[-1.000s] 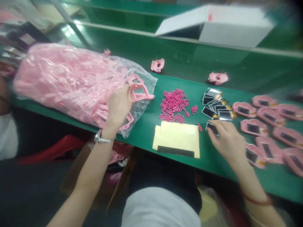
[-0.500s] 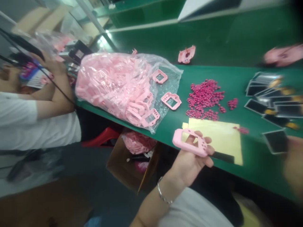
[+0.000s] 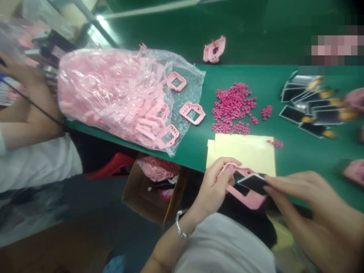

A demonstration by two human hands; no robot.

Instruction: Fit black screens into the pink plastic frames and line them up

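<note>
My left hand (image 3: 212,187) grips a pink plastic camera-shaped housing (image 3: 254,200) by its left end, its hollow inner side turned up. Between the thumb and fingers of my right hand (image 3: 309,204) is a small dark display screen (image 3: 254,183), tilted over the housing's window; whether it touches the housing I cannot tell. Beyond my hands lie yellow sheets of paper (image 3: 244,148) on the green table. Past them is a heap of magenta button pieces (image 3: 233,106), with a few loose ones (image 3: 277,143) at the paper's right corner.
A clear bag (image 3: 113,91) full of pink housings fills the table's left side. Loose screens (image 3: 313,104) with orange ribbons lie at the right, near more pink parts (image 3: 355,170). A cardboard box (image 3: 136,195) stands below the edge. Another person's arm (image 3: 31,110) is at far left.
My right hand has come in from the right with a screen taken from the group there. My left hand has turned the housing over, so its inside now shows.
</note>
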